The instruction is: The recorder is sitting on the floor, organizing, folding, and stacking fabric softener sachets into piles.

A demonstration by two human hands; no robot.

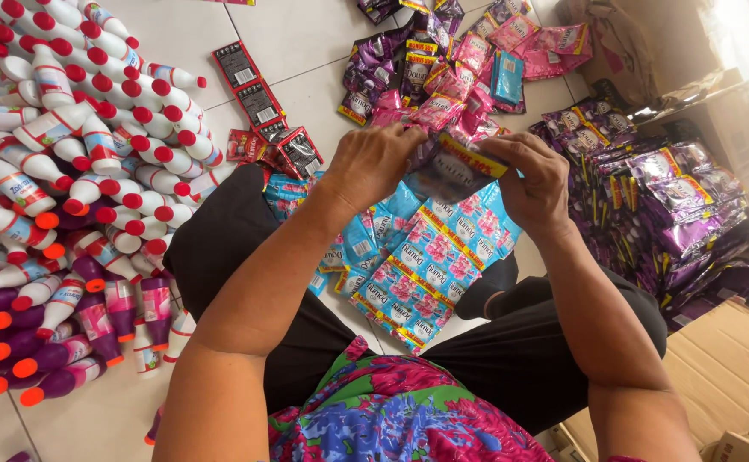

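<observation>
Head view: both hands hold a dark purple sachet (451,171) above the lap. Left hand (374,162) fingers pinch its left edge, right hand (524,175) fingers its right. It looks light, floppy and slick, best gripped at the sealed edges. Blue-pink sachet strips (417,274) hang beneath, over the tiled floor (306,34).

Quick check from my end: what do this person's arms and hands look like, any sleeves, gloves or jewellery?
Both forearms are bare, with no sleeves in view. The left hand and right hand wear no gloves, and no rings, watch or bracelets show.
</observation>
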